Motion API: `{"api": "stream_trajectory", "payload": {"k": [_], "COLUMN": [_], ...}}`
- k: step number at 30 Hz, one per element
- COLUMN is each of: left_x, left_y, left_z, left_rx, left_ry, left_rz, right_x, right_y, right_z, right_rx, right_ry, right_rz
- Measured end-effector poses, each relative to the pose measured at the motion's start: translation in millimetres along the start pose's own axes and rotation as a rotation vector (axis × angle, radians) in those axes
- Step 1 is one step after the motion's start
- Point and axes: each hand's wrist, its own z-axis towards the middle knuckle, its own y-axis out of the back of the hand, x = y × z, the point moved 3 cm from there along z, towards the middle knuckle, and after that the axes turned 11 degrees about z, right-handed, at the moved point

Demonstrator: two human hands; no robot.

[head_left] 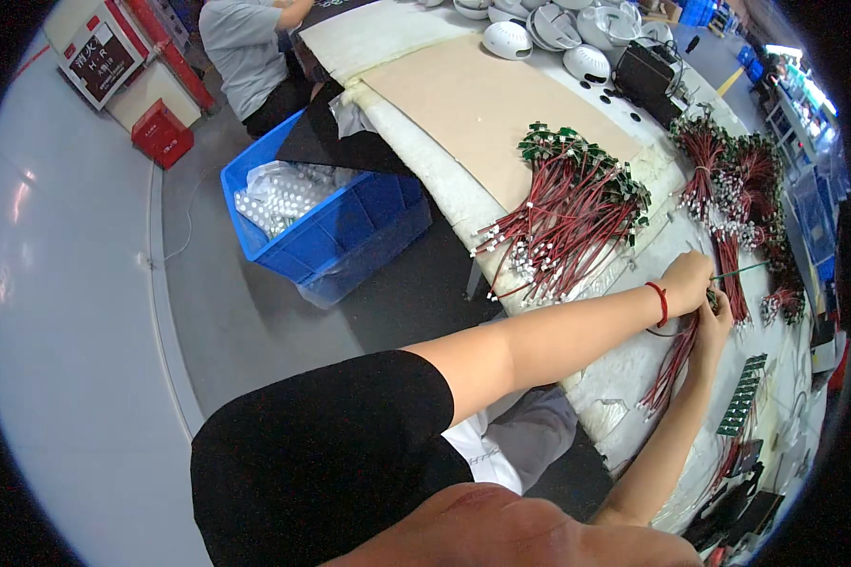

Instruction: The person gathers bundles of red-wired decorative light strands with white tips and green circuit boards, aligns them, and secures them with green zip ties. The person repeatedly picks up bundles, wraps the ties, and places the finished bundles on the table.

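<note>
My left hand (687, 282), with a red cord bracelet at its wrist, meets my right hand (716, 326) over the right part of the table. A bundle of red wires (671, 370) with white connector ends hangs from my right hand, whose fingers are closed round its top. Bits of green circuit board show between the hands. From my left fingers, which are pinched together, a thin green strand (742, 272) sticks out to the right. The fingertips are partly hidden by each other. Left of my hands lies a big loose pile of red wire leads (577, 222) with green boards.
Tied wire bundles (704, 161) lie at the far right. A green circuit-board panel (742, 397) rests right of my forearm. White domed shells (508, 41) and a black box (648, 77) stand at the back. A blue crate (350, 227) is beside the table; another person (246, 61) sits beyond.
</note>
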Motion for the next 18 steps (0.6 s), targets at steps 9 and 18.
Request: {"api": "stream_trajectory", "payload": {"k": [9, 18], "left_x": [-6.9, -13.4], "left_y": [0.5, 3.2], "left_z": [-5.2, -7.6], "left_rx": [-0.049, -0.077], "left_ry": [-0.002, -0.003], "left_rz": [0.000, -0.082], "right_x": [-6.1, -3.5], "right_y": [-6.3, -8.6], "right_z": [-0.4, -2.9], "right_rx": [-0.129, -0.224], "right_ry": [0.113, 0.248], "right_rz": [-0.070, -0.258]}}
